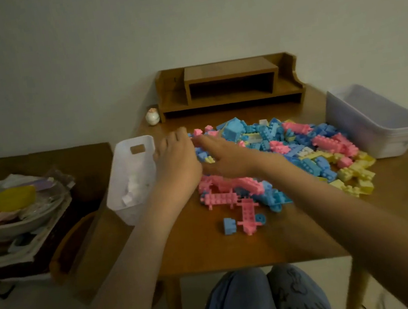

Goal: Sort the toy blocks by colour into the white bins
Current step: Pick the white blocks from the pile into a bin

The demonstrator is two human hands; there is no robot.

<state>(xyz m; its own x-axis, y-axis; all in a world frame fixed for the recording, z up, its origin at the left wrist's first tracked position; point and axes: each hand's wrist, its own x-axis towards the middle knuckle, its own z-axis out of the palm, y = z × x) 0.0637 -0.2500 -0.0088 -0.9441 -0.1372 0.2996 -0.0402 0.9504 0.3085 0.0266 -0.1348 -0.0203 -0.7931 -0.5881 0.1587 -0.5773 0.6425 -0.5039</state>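
A heap of pink, blue, yellow and white toy blocks (301, 149) covers the middle of the wooden table (235, 246). A white bin (133, 179) with white blocks inside stands at the table's left edge. A second stack of white bins (375, 121) stands at the right. My left hand (177, 163) reaches over the heap's left end beside the left bin, fingers stretched forward. My right hand (224, 157) lies across the heap just right of it, fingers straight and pointing left. I see nothing held in either hand.
A wooden desk shelf (230, 86) stands at the back, with a small white figurine (152, 117) left of it. Loose pink and blue blocks (244, 216) lie near the front. A side table at left carries a bowl (15, 205) with clutter and books.
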